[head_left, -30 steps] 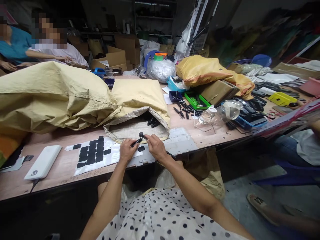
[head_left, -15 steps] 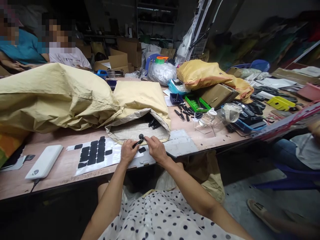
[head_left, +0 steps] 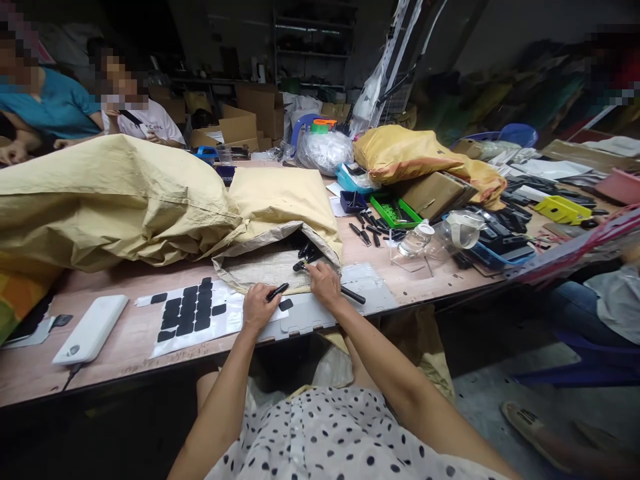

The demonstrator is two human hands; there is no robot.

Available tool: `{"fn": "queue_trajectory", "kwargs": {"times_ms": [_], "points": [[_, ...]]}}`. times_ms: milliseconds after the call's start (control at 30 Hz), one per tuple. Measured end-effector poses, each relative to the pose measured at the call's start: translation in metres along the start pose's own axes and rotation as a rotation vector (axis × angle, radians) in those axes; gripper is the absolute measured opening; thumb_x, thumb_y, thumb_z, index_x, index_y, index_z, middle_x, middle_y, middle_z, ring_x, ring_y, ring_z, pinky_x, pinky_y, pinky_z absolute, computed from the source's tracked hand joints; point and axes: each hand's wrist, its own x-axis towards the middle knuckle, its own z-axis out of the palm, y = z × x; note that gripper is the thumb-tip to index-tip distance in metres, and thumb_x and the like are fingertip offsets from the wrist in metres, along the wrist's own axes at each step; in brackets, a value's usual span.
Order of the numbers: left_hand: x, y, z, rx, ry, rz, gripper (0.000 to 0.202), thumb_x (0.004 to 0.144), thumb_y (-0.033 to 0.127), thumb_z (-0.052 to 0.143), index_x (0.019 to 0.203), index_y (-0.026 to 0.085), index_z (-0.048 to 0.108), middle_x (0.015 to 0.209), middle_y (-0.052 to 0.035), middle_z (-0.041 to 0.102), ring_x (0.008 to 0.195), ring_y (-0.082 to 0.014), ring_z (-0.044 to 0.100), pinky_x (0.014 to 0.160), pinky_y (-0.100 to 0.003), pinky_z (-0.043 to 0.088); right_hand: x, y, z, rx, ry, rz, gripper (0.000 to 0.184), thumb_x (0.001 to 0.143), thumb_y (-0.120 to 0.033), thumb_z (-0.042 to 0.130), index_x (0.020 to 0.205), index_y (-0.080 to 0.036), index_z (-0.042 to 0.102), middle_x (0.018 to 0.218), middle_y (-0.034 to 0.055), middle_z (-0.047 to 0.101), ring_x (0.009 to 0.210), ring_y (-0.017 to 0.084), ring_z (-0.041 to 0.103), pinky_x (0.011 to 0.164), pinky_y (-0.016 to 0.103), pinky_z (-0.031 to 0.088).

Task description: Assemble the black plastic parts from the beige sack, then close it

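Note:
My left hand (head_left: 257, 308) is closed on a slim black stick-shaped part (head_left: 277, 291), held just above a grey plastic plate (head_left: 320, 312) at the table's front edge. My right hand (head_left: 325, 283) reaches to the mouth of the open beige sack (head_left: 270, 267), its fingertips pinched on a small black part (head_left: 299, 266). More black parts (head_left: 307, 252) show inside the sack. Another black stick (head_left: 353, 295) lies on the plate beside my right wrist. A white sheet of black adhesive pads (head_left: 190, 310) lies left of my left hand, and one loose pad (head_left: 285, 305) lies between my hands.
A large filled yellow sack (head_left: 100, 200) covers the table's left half. A white power bank (head_left: 90, 329) lies at the front left. Green tray (head_left: 395, 210), clear jars (head_left: 416, 238), black parts and a yellow bag (head_left: 415, 150) crowd the right. Two people sit at the far left.
My right hand has left the part in my left hand and moved forward to the sack mouth. The round-headed piece is gone from view, and a black stick now lies by my right wrist.

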Motion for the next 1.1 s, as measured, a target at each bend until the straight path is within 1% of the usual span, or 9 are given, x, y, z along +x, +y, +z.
{"fn": "queue_trajectory", "kwargs": {"times_ms": [267, 400, 467, 567, 667, 767, 933, 1000, 1100], "points": [[0.001, 0.0, -0.004, -0.019, -0.02, -0.021, 0.014, 0.085, 0.035, 0.066, 0.091, 0.026, 0.075, 0.09, -0.005, 0.07, 0.088, -0.024, 0.059, 0.083, -0.037, 0.048, -0.005, 0.001, 0.011, -0.031, 0.01, 0.029, 0.038, 0.097, -0.017, 0.046, 0.127, -0.026, 0.068, 0.102, 0.0101, 0.061, 0.095, 0.023, 0.05, 0.076, 0.031, 0.035], [-0.007, 0.015, -0.021, -0.2, -0.063, -0.013, 0.022, 0.088, 0.042, 0.059, 0.092, 0.025, 0.073, 0.091, -0.0042, 0.071, 0.088, -0.023, 0.06, 0.086, -0.037, 0.048, -0.003, -0.001, 0.008, -0.022, -0.009, 0.033, 0.037, 0.097, -0.018, 0.047, 0.127, -0.026, 0.067, 0.105, 0.01, 0.061, 0.098, 0.024, 0.049, 0.078, 0.032, 0.036], [-0.021, 0.029, -0.033, -0.339, -0.173, -0.004, 0.029, 0.089, 0.047, 0.056, 0.098, 0.024, 0.072, 0.094, -0.0036, 0.072, 0.09, -0.022, 0.062, 0.087, -0.036, 0.049, -0.002, -0.002, 0.007, -0.021, -0.014, 0.034, 0.037, 0.097, -0.018, 0.047, 0.127, -0.026, 0.067, 0.105, 0.0101, 0.061, 0.098, 0.024, 0.049, 0.079, 0.033, 0.036], [-0.052, 0.048, -0.044, -0.484, -0.541, -0.029, 0.037, 0.089, 0.052, 0.054, 0.103, 0.022, 0.072, 0.086, -0.002, 0.072, 0.081, -0.0191, 0.063, 0.078, -0.031, 0.05, -0.002, -0.002, 0.007, -0.026, -0.009, 0.039, 0.038, 0.097, -0.018, 0.046, 0.127, -0.026, 0.067, 0.105, 0.0105, 0.061, 0.098, 0.025, 0.049, 0.08, 0.033, 0.036], [-0.084, 0.053, -0.039, -0.394, -0.836, -0.081, 0.031, 0.086, 0.046, 0.058, 0.096, 0.022, 0.072, 0.074, 0.0003, 0.07, 0.071, -0.0171, 0.062, 0.068, -0.027, 0.046, -0.002, -0.003, 0.008, -0.027, -0.004, 0.042, 0.037, 0.097, -0.018, 0.045, 0.126, -0.026, 0.068, 0.103, 0.0103, 0.06, 0.097, 0.024, 0.049, 0.079, 0.033, 0.035], [-0.106, 0.042, -0.018, -0.129, -0.833, -0.187, 0.024, 0.085, 0.036, 0.057, 0.096, 0.023, 0.073, 0.078, -0.001, 0.073, 0.078, -0.0201, 0.067, 0.072, -0.028, 0.047, -0.002, -0.004, 0.008, -0.021, -0.003, 0.043, 0.038, 0.097, -0.017, 0.044, 0.126, -0.026, 0.067, 0.103, 0.0103, 0.06, 0.096, 0.024, 0.048, 0.078, 0.033, 0.035], [-0.12, 0.022, 0.006, 0.145, -0.811, -0.298, 0.029, 0.086, 0.023, 0.054, 0.105, 0.024, 0.074, 0.112, -0.0098, 0.076, 0.112, -0.0283, 0.068, 0.091, -0.036, 0.049, -0.001, -0.005, 0.008, -0.016, -0.005, 0.042, 0.037, 0.098, -0.017, 0.043, 0.125, -0.025, 0.067, 0.103, 0.0107, 0.06, 0.096, 0.025, 0.048, 0.078, 0.033, 0.035], [-0.118, 0.023, 0.003, 0.104, -0.888, -0.248, 0.023, 0.083, 0.024, 0.056, 0.095, 0.025, 0.076, 0.103, -0.0079, 0.078, 0.105, -0.0279, 0.07, 0.087, -0.035, 0.05, -0.001, -0.005, 0.009, -0.023, 0.009, 0.033, 0.037, 0.098, -0.017, 0.043, 0.125, -0.025, 0.067, 0.102, 0.0107, 0.06, 0.094, 0.024, 0.047, 0.078, 0.033, 0.035], [-0.095, 0.038, -0.012, -0.193, -1.061, -0.155, 0.021, 0.083, 0.035, 0.058, 0.09, 0.024, 0.075, 0.08, -0.003, 0.076, 0.079, -0.0214, 0.07, 0.071, -0.029, 0.051, -0.002, -0.004, 0.011, -0.039, 0.022, 0.031, 0.037, 0.098, -0.017, 0.043, 0.124, -0.025, 0.067, 0.101, 0.0106, 0.059, 0.093, 0.024, 0.047, 0.077, 0.033, 0.034]]}}
